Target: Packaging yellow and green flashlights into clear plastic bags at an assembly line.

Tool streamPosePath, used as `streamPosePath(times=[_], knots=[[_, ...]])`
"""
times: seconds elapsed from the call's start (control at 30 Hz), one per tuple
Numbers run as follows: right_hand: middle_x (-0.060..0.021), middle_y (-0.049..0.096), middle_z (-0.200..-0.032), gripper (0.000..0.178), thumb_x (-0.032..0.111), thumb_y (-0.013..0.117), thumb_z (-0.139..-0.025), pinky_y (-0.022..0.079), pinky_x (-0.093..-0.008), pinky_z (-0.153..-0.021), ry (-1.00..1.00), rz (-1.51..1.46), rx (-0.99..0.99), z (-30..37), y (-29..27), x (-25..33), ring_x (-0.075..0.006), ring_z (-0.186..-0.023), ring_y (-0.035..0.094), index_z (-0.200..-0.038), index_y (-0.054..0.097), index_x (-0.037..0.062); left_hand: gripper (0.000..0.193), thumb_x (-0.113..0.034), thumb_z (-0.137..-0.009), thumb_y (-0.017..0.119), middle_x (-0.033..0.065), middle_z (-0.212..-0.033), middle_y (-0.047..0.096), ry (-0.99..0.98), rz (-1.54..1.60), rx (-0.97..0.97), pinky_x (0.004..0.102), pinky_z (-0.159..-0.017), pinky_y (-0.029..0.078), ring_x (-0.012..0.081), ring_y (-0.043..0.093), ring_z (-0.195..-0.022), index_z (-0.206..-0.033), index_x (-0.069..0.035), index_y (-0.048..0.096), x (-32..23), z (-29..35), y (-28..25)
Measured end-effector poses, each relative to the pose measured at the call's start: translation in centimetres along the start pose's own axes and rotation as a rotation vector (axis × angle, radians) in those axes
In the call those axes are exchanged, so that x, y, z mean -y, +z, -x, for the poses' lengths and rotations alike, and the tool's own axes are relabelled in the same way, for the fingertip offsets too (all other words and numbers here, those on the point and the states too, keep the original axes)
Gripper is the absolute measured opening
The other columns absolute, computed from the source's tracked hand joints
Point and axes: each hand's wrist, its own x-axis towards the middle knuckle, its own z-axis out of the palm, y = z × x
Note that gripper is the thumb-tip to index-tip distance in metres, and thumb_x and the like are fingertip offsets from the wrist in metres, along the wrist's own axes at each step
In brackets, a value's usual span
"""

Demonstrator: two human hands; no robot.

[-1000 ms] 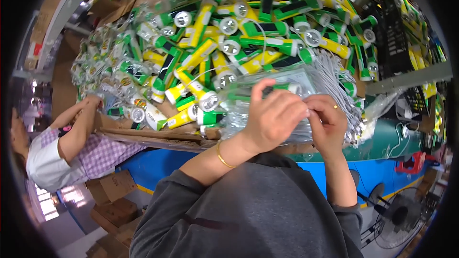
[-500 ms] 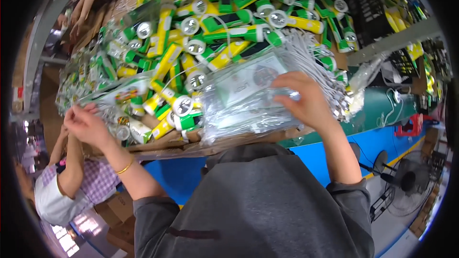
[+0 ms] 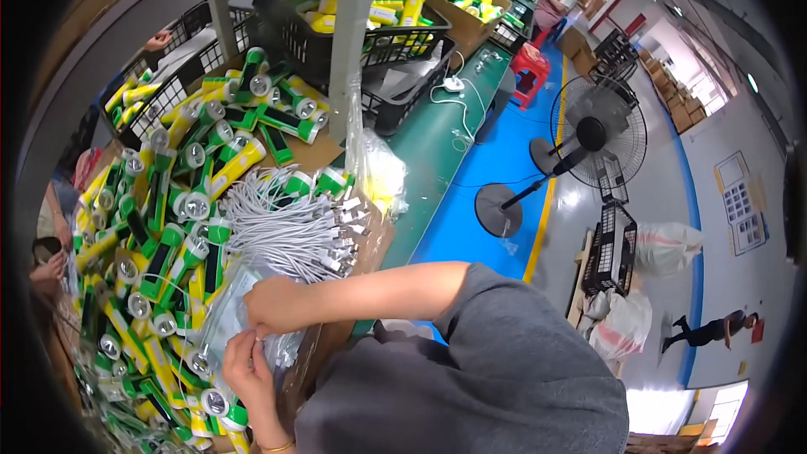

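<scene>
My right hand (image 3: pixel 276 306) reaches across a stack of clear plastic bags (image 3: pixel 220 321), its fingers curled down and partly hidden. Just below, the fingertips of my left hand (image 3: pixel 246 367) are pinched together, touching or nearly touching the right hand. What either hand grips, if anything, I cannot make out. Green and yellow flashlights (image 3: pixel 172 261) with clear round lenses lie heaped to the left of the bags. Beyond my right hand is a bundle of white USB cables (image 3: pixel 273 223), their metal plugs pointing right.
Black crates (image 3: pixel 395 52) with more flashlights stand behind a grey metal post (image 3: pixel 346 59). A green table (image 3: pixel 429 147) runs off to the back. To the right are a standing fan (image 3: pixel 591 133), a red stool (image 3: pixel 530 71) and white sacks (image 3: pixel 624 324). Other people are nearby.
The view has swung to the right. My hands, wide apart before, are now together over the bags. The left has left the flashlight heap's left side, where it was near another bag.
</scene>
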Motion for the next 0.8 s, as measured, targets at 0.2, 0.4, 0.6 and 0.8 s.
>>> streamPosePath(times=[0.2,0.4,0.6,0.8], knots=[[-0.009,0.07,-0.073,0.022,0.03,0.076,-0.066,0.051,-0.0403,-0.063,-0.148,-0.019,0.446,-4.2,-3.0,-1.8,-0.0277,-0.073,0.068,-0.078,0.074,0.0115,0.017,0.002,-0.076,0.065,0.0148,-0.097,0.065,-0.067,0.12,0.014,0.0344,-0.081,0.049,0.0286,0.063,-0.088,-0.093,0.003,0.068,-0.8,-1.8,-0.8],[-0.0095,0.069,-0.076,0.032,0.042,0.071,-0.074,0.05,-0.0438,-0.064,-0.075,0.117,0.284,-5.2,0.0,-1.4,-0.0294,-0.072,0.066,-0.084,0.072,0.0119,0.014,0.0,-0.077,0.062,0.0154,-0.089,0.063,0.053,0.009,0.019,0.0405,-0.074,0.051,0.0329,0.062,-0.085,-0.089,-0.003,0.069,2.8,-1.8,-1.3],[-0.0117,0.06,-0.076,0.012,0.017,0.067,-0.078,0.047,-0.0443,-0.064,-0.354,0.064,-0.2,-1.6,0.0,0.1,-0.0331,-0.073,0.059,-0.085,0.067,0.007,0.009,-0.015,-0.077,0.064,0.0142,-0.085,0.06,-0.031,0.197,-0.028,0.0476,-0.075,0.047,0.0342,0.058,-0.087,-0.084,-0.008,0.066,2.5,-0.9,0.3],[-0.0043,0.056,-0.077,0.017,0.007,0.07,-0.063,0.043,-0.0402,-0.061,-0.513,0.351,-0.388,2.0,-6.6,0.8,-0.0283,-0.071,0.051,-0.079,0.065,0.0099,0.009,-0.017,-0.078,0.067,0.0101,-0.084,0.062,-0.092,0.087,-0.038,0.0452,-0.064,0.05,0.0332,0.063,-0.077,-0.083,-0.009,0.066,0.8,0.7,-0.2]])
